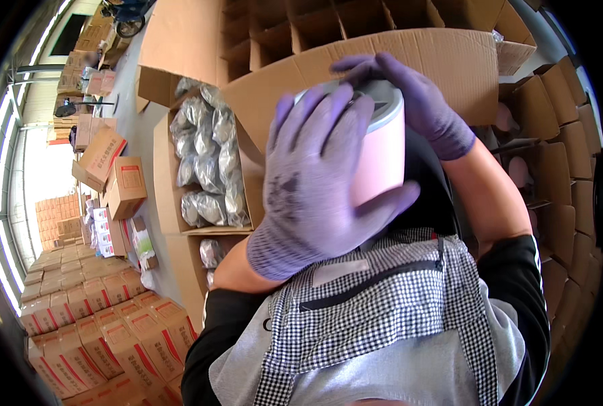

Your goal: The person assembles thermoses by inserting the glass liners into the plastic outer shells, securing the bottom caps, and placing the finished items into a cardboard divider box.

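Observation:
A pink cylindrical container [381, 166] with a grey top [389, 108] is in front of my chest, between my two purple-gloved hands. My left hand [308, 169] presses against its near left side, fingers over the top's edge and thumb stretched along the lower body. From the far right, my right hand [423, 101] curves round the rim, its fingertips behind the top. Much of the container is hidden by my left hand, and what lies under the right palm does not show. Just beyond stands an open cardboard box [423, 61] with cardboard dividers.
At my left, an open carton [169, 162] contains several silver-wrapped items [206, 145]. Open boxes [551, 223] with pink items line my right side. Stacked sealed cartons [112, 331] fill the lower left, and more boxes [125, 186] stand on the floor farther off.

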`<state>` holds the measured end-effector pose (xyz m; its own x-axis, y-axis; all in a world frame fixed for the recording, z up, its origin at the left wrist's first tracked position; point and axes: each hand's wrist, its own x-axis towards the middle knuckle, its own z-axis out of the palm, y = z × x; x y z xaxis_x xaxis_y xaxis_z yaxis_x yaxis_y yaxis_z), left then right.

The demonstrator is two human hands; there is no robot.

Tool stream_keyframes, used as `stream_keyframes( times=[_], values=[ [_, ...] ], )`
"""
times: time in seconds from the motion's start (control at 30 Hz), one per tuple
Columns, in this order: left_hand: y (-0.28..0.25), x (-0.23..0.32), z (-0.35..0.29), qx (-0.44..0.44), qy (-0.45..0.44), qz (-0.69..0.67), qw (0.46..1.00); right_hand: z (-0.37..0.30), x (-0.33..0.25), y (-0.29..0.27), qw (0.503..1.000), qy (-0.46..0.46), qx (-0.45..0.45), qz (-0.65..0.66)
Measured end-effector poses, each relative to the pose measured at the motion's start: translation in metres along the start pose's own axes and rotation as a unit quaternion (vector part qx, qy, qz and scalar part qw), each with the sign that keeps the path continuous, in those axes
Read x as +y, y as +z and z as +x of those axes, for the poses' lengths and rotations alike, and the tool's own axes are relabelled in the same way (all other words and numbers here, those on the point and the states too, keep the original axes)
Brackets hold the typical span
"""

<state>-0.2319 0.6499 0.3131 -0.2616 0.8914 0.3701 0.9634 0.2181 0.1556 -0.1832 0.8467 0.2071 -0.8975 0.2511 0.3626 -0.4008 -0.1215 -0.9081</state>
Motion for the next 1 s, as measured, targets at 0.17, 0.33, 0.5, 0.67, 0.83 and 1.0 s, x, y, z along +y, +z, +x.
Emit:
stream_keyframes(
  times=[0.17,0.33,0.5,0.67,0.83,1.0],
  values=[
    [0.046,-0.092,-0.057,0.13,-0.001,-0.36,0.924,-0.032,-0.044,0.027,0.929,-0.157,-0.067,-0.328],
    [0.022,-0.076,-0.031,0.102,-0.101,-0.385,0.912,-0.011,-0.056,0.027,0.933,-0.181,-0.081,-0.299],
    [0.0,-0.019,-0.007,0.028,-0.01,-0.072,0.997,0.001,-0.003,0.022,1.0,0.013,0.0,-0.008],
    [0.044,-0.103,-0.056,0.132,-0.051,-0.441,0.886,-0.035,-0.076,0.05,0.907,-0.154,-0.132,-0.368],
    [0.006,-0.052,-0.024,0.091,-0.073,-0.262,0.958,0.011,-0.013,0.008,0.985,-0.097,-0.027,-0.141],
    [0.008,-0.028,-0.01,0.049,0.005,-0.079,0.996,-0.004,0.021,0.023,0.985,0.064,0.063,0.148]
  ],
)
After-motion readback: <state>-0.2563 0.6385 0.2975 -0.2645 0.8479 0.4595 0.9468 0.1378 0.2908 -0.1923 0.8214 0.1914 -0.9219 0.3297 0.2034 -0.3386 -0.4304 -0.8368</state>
